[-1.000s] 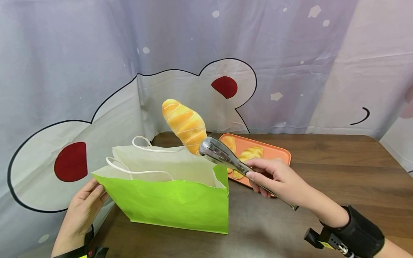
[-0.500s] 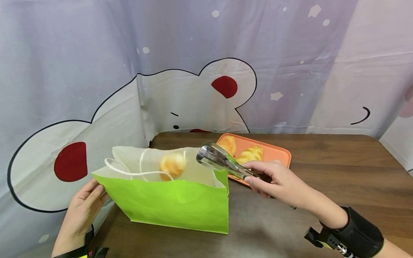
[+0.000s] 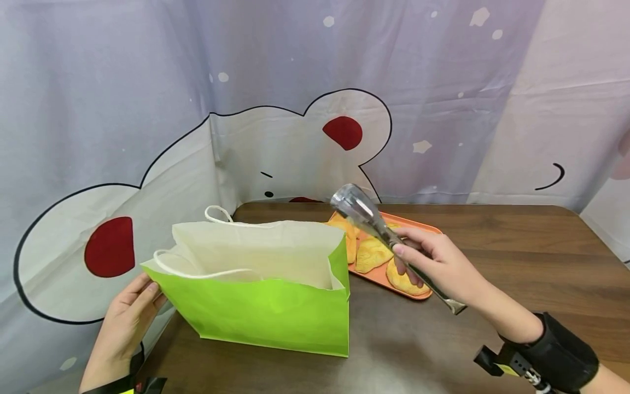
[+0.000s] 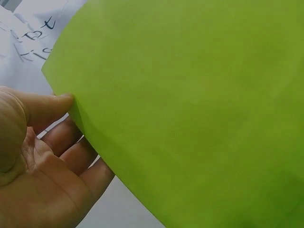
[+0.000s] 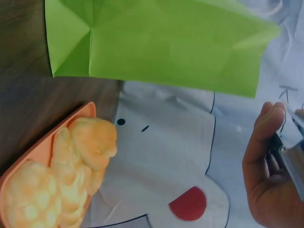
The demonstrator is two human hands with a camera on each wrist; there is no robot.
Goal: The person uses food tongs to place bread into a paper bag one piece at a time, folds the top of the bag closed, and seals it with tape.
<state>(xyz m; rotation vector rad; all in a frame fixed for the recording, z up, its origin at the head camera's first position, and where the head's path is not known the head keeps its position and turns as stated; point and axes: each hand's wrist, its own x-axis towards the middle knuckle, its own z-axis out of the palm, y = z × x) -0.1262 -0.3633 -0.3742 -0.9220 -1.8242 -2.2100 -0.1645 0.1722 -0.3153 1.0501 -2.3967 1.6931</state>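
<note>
A bright green paper bag [image 3: 275, 320] with white rope handles stands open at the top on the table. My left hand [image 3: 123, 323] pinches its left edge, the thumb in front and the other fingers behind, as the left wrist view shows on the green paper [image 4: 180, 95]. In my right hand [image 3: 435, 265] are metal tongs [image 3: 364, 212], raised right of the bag over the tray, with no bread seen in them. Beneath them an orange tray [image 3: 369, 278] carries several breads, among them a flat yellow one [image 3: 370, 254] and a round one [image 3: 404, 280]. The bag's bottom is hidden.
The brown wooden table [image 3: 521, 257] extends to the right of the tray. Behind it hangs a pale curtain [image 3: 275, 65] printed with cartoon bears. Each wrist wears a black strap, such as the right wrist strap [image 3: 561, 342].
The striped bread left the tongs, dropped into the bag and is out of sight. My right hand moved the tongs right, over the tray. My left hand stayed on the bag.
</note>
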